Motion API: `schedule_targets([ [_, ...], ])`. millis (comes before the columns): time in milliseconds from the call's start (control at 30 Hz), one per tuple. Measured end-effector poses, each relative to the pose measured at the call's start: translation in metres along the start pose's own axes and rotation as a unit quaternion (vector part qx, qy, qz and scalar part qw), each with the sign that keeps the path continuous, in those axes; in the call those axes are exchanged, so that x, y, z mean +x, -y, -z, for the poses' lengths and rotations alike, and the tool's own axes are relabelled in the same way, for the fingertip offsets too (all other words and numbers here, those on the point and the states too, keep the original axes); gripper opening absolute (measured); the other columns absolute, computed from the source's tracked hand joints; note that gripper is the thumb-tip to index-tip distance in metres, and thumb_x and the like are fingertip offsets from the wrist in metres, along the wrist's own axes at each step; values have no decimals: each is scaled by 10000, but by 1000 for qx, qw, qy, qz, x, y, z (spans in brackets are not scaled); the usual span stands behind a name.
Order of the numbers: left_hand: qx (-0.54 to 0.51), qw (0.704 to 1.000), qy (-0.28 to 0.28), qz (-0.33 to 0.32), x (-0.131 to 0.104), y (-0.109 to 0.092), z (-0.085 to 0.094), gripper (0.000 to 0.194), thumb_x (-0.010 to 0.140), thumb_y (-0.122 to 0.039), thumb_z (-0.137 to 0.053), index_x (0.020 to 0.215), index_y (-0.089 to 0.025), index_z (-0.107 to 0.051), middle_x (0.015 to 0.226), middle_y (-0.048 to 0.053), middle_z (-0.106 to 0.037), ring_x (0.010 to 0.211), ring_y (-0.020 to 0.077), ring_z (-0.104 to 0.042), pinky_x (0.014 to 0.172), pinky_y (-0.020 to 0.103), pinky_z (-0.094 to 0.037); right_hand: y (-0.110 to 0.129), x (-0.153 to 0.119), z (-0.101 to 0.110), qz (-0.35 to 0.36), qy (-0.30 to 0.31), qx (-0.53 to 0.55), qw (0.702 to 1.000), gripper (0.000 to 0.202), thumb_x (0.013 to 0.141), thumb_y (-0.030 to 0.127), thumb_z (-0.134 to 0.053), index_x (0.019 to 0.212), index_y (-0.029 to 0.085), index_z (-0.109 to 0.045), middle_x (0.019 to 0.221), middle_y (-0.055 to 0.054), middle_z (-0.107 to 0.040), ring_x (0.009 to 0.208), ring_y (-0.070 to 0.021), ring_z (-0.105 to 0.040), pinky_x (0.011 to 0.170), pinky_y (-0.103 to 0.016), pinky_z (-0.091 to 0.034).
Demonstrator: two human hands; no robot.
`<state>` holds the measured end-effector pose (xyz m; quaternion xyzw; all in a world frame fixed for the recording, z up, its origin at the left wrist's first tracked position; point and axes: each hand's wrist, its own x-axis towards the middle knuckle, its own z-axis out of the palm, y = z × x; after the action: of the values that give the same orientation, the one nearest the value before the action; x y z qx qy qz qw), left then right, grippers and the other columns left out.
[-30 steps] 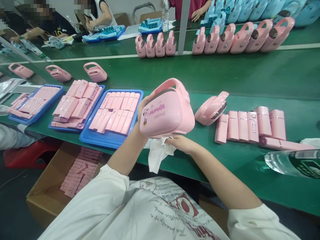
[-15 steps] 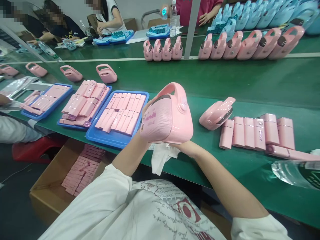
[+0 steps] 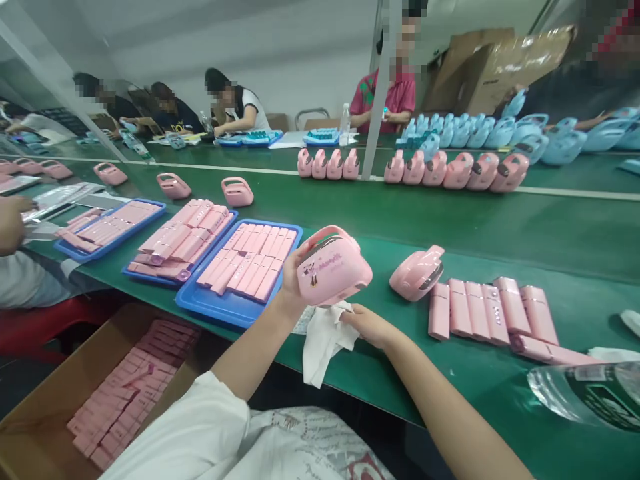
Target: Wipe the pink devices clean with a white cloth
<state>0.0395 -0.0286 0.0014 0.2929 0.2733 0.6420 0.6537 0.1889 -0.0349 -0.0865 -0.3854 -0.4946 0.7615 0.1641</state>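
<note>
Head view: right hand [image 3: 369, 325] pinches white cloth [image 3: 320, 350] just below pink handled unit [image 3: 336, 270], gripped by left hand [image 3: 292, 277] over green bench [image 3: 383, 383]. Seemingly cloth-handling at underside; next move calls for steady left grip. Far: row of pink units [image 3: 457, 172].

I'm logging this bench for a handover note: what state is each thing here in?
Left hand: gripping speaker
Right hand: gripping cloth
Pink handled speaker: held, tilted, handle raised
White cloth: crumpled, hanging
Clear bottle: on its side
Nearest blue tray: partly filled
Cardboard box: open, holding pink parts
</note>
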Motion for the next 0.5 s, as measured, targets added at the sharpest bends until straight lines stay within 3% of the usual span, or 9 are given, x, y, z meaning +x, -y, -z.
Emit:
schedule_targets([
  [167, -11, 998, -28, -47, -26, -20, 17, 310, 831, -367, -470, 943, -189, -698, 890, 56, -721, 883, 242, -680, 849, 363, -528, 0, 0, 0, -7, 2, 28, 1000, 332, 569, 384, -695, 782, 144, -610, 725, -31, -670, 652, -154, -610, 626, -266, -467],
  [367, 53, 990, -83, -98, -71, -79, 27, 277, 825, -361, -524, 915, -175, -708, 818, 44, -715, 748, 213, -684, 732, 330, -551, -1, -3, -1, 10, -11, 61, 998, 263, 608, 300, -677, 819, 158, -612, 772, -46, -685, 674, -160, -637, 649, -270, -497],
  [433, 81, 986, -101, -108, -74, -99, 30, 253, 779, -351, -592, 914, -172, -709, 820, 41, -712, 757, 214, -684, 723, 327, -552, -1, -3, -2, 10, -11, 67, 998, 255, 602, 295, -687, 803, 159, -608, 763, -46, -684, 665, -161, -637, 648, -271, -500],
  [500, 103, 973, -157, -135, -65, -118, 36, 197, 718, -336, -660, 819, -171, -701, 751, 30, -693, 707, 191, -669, 691, 303, -544, -1, -4, -3, 11, -8, 72, 997, 270, 587, 309, -703, 789, 161, -602, 754, -41, -682, 659, -161, -636, 652, -269, -500],
])
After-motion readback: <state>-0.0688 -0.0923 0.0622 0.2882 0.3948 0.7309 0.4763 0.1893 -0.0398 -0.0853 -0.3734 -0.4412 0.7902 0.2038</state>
